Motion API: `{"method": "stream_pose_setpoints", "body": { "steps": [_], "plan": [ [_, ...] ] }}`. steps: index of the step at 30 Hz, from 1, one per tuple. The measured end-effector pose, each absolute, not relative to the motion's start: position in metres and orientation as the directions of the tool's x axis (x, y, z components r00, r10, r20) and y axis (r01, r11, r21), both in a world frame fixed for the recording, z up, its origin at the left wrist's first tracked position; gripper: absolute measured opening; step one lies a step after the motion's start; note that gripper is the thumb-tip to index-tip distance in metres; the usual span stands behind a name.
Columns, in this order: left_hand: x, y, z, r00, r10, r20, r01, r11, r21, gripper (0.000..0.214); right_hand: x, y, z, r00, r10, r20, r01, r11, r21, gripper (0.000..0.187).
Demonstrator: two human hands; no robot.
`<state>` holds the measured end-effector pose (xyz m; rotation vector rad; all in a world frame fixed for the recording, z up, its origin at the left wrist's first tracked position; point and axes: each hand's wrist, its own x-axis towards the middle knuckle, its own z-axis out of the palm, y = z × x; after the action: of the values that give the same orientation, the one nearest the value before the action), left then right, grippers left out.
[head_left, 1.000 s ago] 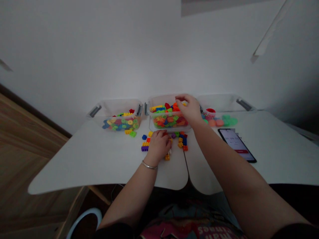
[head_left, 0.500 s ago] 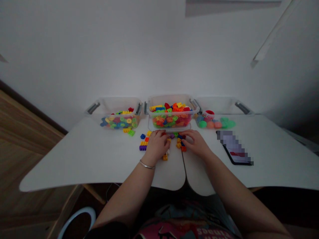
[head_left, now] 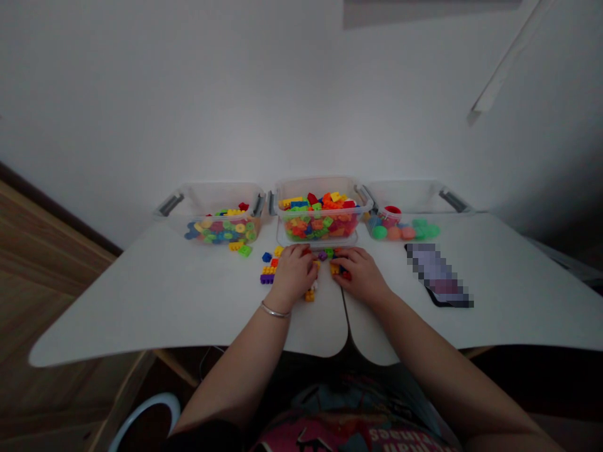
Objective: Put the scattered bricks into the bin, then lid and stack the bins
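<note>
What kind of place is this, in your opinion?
Probably a child's study or play corner at home, though I cannot be sure: a white two-part desk, clear plastic bins of colourful toy building bricks, and a phone lying nearby.

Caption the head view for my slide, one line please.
Left hand and right hand lie over loose plastic bricks on a white desk, below a clear bin of bricks.
</note>
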<state>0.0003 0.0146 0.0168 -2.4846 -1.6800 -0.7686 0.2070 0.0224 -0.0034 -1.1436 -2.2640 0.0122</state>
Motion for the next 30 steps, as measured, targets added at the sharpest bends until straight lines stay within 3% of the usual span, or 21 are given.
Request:
{"method": "stream_pose_setpoints", "body": {
  "steps": [5,8,14,20,30],
  "plan": [
    [0.001,0.014,0.018,0.291,0.862,0.415,0.886,-0.407,0.224,0.021,0.201,0.019,0.0,-0.529,0.672,0.518,0.686,0.698,-0.205,0.022],
    [0.001,0.014,0.018,0.295,0.86,0.416,0.888,-0.407,0.214,0.021,0.199,0.019,-0.001,-0.502,0.674,0.541,0.678,0.696,-0.238,0.019],
    [-0.001,0.015,0.016,0.306,0.851,0.428,0.881,-0.423,0.212,0.021,0.202,0.025,-0.006,-0.343,0.733,0.587,0.558,0.662,-0.5,0.02],
    [-0.002,0.013,0.019,0.302,0.854,0.424,0.879,-0.421,0.223,0.02,0.2,0.021,0.002,-0.135,0.875,0.465,0.445,0.473,-0.761,0.024],
    [-0.004,0.01,0.021,0.304,0.855,0.42,0.874,-0.425,0.235,0.02,0.194,0.057,0.085,0.117,0.695,0.709,0.421,0.612,-0.669,0.026]
  ]
}}
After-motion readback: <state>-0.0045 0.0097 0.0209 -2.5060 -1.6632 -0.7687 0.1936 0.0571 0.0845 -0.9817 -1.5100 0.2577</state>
